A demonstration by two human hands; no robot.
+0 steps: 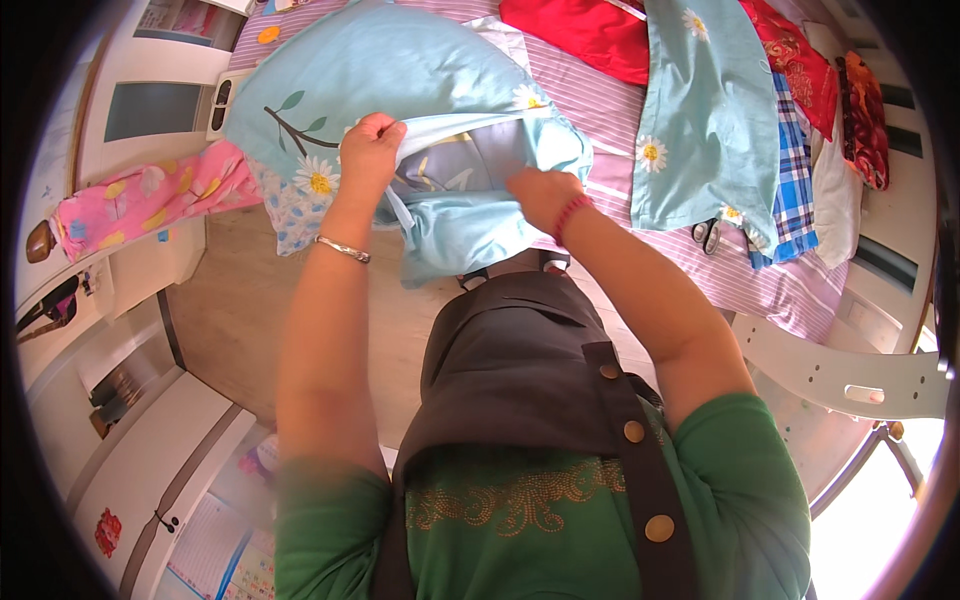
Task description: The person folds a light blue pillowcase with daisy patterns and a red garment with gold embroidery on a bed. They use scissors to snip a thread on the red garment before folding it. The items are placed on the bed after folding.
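Observation:
A light blue pillowcase (pixel 405 64) with printed daisies and a leafy twig lies spread over the bed's near edge, its mouth facing me. My left hand (pixel 371 154) pinches the upper edge of that mouth between thumb and fingers. At the other end of the opening, my right hand (pixel 546 196) is at the fabric; its fingertips are partly hidden, so their hold is unclear. Inside the gap shows a greyish-blue patterned pillow (pixel 461 161). A loose flap of the case hangs down below the opening, over the bed's edge.
Right of the pillowcase lies another blue daisy-print cloth (pixel 701 112), with scissors (pixel 706 235) by its lower edge. Red fabric (pixel 581 37) and blue plaid cloth (pixel 793 172) lie nearby on the striped bedsheet (pixel 795 296). At left, a pink patterned cloth (pixel 157 196) covers a ledge.

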